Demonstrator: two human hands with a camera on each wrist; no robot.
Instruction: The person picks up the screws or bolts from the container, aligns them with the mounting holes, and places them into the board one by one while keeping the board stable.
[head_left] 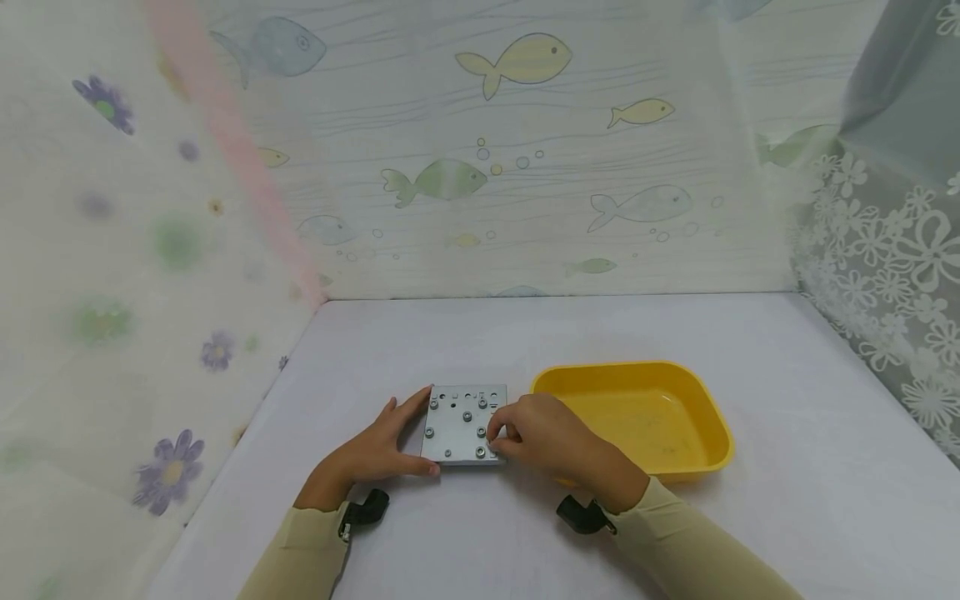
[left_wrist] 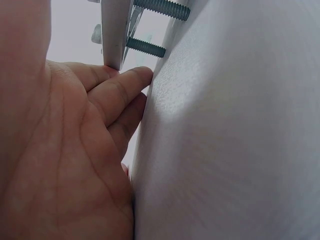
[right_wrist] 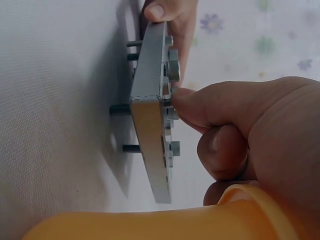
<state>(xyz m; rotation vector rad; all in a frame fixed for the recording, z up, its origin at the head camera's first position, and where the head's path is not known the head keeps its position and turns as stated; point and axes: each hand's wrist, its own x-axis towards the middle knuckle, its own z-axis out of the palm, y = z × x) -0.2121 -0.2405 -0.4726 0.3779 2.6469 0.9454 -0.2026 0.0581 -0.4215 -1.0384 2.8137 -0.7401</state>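
A grey metal plate stands on the white tabletop just left of the yellow tray, propped on bolts that poke through it. The left hand steadies the plate's left edge with fingers nearly straight, while the right hand pinches a bolt head near the plate's right edge. Judging by this, several bolts already sit in their holes, a few holes remain unfilled, and the tray looks bare of parts

white table | on it: grey bolted plate, yellow tray
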